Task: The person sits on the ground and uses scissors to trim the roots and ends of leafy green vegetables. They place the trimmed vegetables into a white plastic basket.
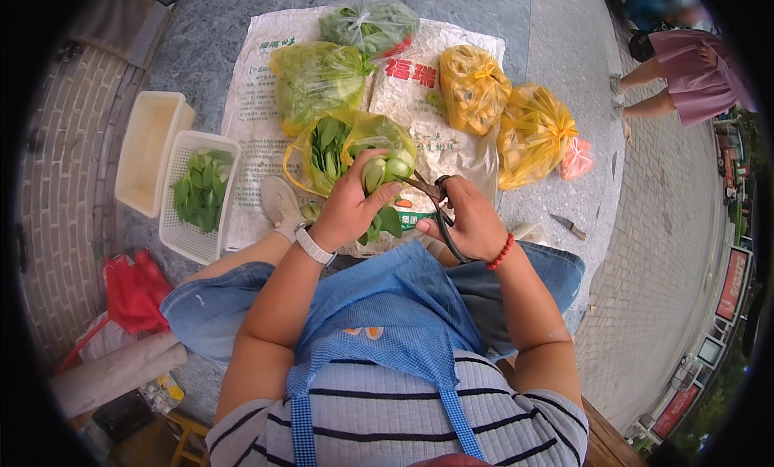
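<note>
My left hand [351, 207] holds pale-based leafy greens [387, 169], their leaves hanging below the palm. Black-handled scissors [430, 192] are gripped in my right hand [474, 219], with the blade tips at the stem bases. Just beyond my left hand lies an open yellow plastic bag [302, 146] with more greens [329, 143] inside. A white perforated basket [199, 249] to the left holds loose green leaves [202, 189]. A few cut pieces lie near my left wrist, partly hidden.
A printed woven sack [242, 110] covers the ground under several filled bags. Two tied yellow bags [474, 89] and a small pink bag [575, 159] sit to the right, near a knife [568, 226]. A cream bin [151, 140] stands left. A person [689, 74] stands at upper right.
</note>
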Motion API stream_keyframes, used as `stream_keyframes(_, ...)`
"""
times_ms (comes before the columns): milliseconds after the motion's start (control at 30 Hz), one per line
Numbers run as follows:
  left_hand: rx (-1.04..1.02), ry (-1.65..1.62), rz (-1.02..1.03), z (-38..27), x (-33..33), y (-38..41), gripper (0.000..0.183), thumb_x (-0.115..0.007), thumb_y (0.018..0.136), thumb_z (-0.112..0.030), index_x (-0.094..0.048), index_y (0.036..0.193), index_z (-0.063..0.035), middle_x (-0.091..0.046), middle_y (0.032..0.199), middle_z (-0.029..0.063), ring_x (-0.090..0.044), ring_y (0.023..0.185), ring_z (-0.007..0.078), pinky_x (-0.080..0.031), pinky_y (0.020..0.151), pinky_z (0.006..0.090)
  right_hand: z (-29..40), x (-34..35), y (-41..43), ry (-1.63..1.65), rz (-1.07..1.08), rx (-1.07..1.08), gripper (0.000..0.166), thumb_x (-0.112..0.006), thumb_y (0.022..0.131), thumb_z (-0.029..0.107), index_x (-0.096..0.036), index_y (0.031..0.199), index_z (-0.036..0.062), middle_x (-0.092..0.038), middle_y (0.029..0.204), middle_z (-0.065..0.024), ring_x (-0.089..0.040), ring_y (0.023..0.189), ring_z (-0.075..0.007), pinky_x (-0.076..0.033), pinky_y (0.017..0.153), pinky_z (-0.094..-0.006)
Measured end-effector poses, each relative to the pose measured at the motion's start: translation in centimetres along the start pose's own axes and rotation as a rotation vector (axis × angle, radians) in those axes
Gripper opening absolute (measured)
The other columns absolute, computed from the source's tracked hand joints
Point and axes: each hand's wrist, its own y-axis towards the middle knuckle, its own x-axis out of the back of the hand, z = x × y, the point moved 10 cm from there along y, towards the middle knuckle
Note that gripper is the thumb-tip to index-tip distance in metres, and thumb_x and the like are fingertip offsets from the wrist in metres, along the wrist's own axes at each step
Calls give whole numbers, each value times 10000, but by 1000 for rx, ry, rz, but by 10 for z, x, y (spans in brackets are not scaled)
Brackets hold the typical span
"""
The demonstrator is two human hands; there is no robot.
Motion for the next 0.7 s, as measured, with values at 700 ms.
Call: stream_keyframes(700, 329, -538, 270, 47, -21, -11, 251, -522, 982, -275, -487, 1053, -38, -532, 799, 38, -469, 642, 79, -414, 594, 225, -20, -16, -3, -48, -67, -111, 528, -775, 730, 438, -511, 601, -2, -475, 551, -145, -471, 479, -317, -390, 474, -385)
